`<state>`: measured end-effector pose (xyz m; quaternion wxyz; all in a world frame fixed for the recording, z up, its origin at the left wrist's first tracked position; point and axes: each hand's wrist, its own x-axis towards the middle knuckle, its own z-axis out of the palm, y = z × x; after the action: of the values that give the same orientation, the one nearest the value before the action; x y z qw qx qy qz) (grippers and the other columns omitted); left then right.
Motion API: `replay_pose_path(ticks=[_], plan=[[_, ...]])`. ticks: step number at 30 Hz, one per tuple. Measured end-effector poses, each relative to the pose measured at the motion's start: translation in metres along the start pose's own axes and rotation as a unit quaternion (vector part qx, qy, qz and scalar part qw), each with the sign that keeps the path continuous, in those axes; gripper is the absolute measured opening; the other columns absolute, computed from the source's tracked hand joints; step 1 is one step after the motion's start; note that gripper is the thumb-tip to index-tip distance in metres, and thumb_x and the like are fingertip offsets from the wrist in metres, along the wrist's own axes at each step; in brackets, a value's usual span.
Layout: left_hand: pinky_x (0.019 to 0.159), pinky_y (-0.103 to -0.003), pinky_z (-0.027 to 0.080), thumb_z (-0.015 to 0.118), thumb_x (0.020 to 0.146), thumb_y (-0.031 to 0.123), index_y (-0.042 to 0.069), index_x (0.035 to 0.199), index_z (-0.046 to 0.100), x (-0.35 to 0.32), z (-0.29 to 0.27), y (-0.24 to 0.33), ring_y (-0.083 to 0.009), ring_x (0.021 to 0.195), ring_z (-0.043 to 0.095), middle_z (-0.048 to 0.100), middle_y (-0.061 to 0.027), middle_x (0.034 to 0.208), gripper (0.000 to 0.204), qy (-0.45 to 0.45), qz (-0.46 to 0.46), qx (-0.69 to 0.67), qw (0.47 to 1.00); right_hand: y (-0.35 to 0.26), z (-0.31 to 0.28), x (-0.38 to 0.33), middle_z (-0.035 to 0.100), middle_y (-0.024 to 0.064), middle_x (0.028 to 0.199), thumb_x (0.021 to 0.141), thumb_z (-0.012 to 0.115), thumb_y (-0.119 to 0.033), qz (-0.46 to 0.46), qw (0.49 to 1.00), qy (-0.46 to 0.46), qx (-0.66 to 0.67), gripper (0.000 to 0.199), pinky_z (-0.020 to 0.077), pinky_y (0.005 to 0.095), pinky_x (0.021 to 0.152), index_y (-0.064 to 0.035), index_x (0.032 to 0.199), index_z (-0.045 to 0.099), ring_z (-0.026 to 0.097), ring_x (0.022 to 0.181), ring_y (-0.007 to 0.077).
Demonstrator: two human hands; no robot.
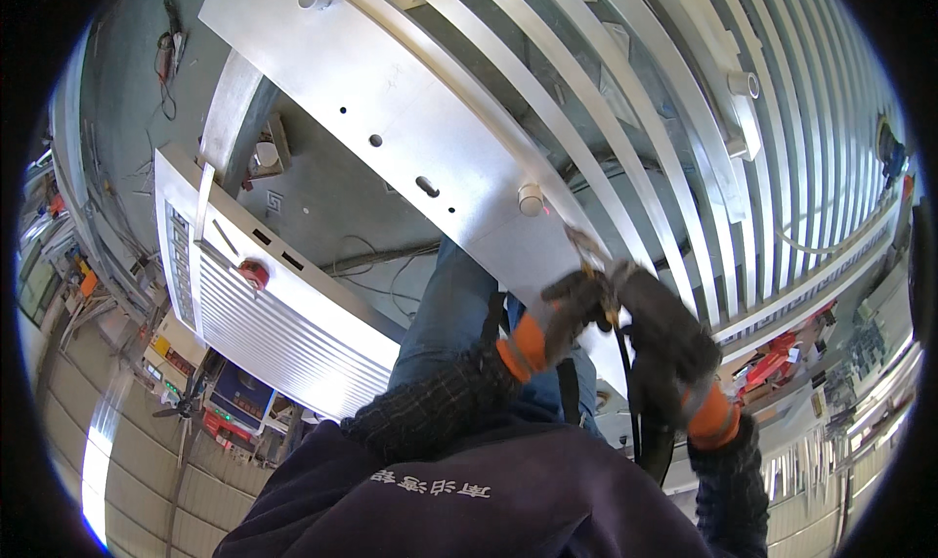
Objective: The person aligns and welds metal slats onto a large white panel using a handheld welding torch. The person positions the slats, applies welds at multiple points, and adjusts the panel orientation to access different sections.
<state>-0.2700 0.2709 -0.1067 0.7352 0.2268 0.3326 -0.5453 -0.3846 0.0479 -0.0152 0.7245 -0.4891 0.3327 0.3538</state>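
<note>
Head view: a person's two hands meet over a big, shiny metal panel. It is flat and smooth, with a slight curve and small dark holes cut through it, some round and one longer. Short round tubes stand up from the metalwork like stubby cups. Beside the panel run many long, thin metal bars, bent in gentle curves, with gaps between them. Lower on the left is another metal panel with narrow slots and a part full of fine ridges. A round red thing sits on it. Under all this is a dull grey-green floor.

Both hands wear dark, thick gloves with orange cuffs. The sleeves look rough and checked, and the pants are blue.

The left hand has its fingers curled in, pinching a small tool with a yellowish end. The right hand is just beside it, with bent fingers close to the same tool; I cannot tell if they squeeze it. The tool is between the two hands, over the panel's edge near one short tube. I cannot tell if it touches the metal. A thin black hose hangs down from beside the hands.
</note>
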Motion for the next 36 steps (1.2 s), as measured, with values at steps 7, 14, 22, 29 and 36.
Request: replay_pose_path(ticks=[7,14,22,29,36], plan=[[0.087,-0.032,0.057,0.057,0.106,0.026,0.001,0.128,0.059,-0.002,0.055,0.02,-0.0181,0.096,0.069,0.07,-0.0099,0.108,0.033,-0.074,0.04,0.182,0.98,-0.058,-0.005,-0.036,0.059,0.0113,0.131,0.09,0.074,-0.033,-0.009,0.999,0.052,-0.001,0.064,0.0551,0.0361,0.089,-0.0034,0.143,0.05,0.062,0.108,0.0211],[0.089,-0.036,0.059,0.061,0.103,0.032,0.006,0.13,0.061,0.014,0.042,0.041,-0.0214,0.101,0.07,0.067,-0.0106,0.12,0.037,0.067,0.071,0.063,0.993,-0.041,0.004,-0.038,0.063,0.0087,0.121,0.088,0.074,-0.045,0.022,0.966,0.108,0.235,0.071,0.0533,0.0319,0.076,-0.002,0.139,0.052,0.063,0.093,0.0175],[0.083,-0.037,0.059,0.062,0.103,0.031,0.008,0.114,0.066,0.009,0.041,0.046,-0.0168,0.085,0.069,0.07,-0.0053,0.101,0.027,0.023,0.037,0.02,0.999,-0.002,0.011,-0.066,0.057,0.0123,0.131,0.087,0.072,-0.046,-0.04,0.98,0.043,0.188,0.077,0.0541,0.0325,0.087,-0.007,0.147,0.044,0.061,0.108,0.019],[0.074,-0.029,0.055,0.067,0.1,0.024,0.003,0.104,0.069,-0.016,0.064,0.061,-0.0121,0.073,0.061,0.065,-0.0037,0.081,0.021,0.071,0.08,0.236,0.966,0.031,0.035,-0.087,0.061,0.009,0.121,0.088,0.069,-0.038,-0.047,0.974,0.061,0.214,0.063,0.0536,0.0322,0.079,-0.0031,0.138,0.052,0.063,0.095,0.0178],[0.08,-0.03,0.057,0.067,0.1,0.024,0.001,0.107,0.068,-0.03,0.058,0.11,-0.0165,0.085,0.066,0.069,-0.0079,0.095,0.025,-0.072,0.02,0.443,0.893,0.032,0.048,-0.09,0.065,0.0069,0.098,0.09,0.065,-0.035,-0.009,0.983,0.019,0.182,0.048,0.0513,0.0305,0.065,-0.0021,0.126,0.058,0.062,0.076,0.015]])
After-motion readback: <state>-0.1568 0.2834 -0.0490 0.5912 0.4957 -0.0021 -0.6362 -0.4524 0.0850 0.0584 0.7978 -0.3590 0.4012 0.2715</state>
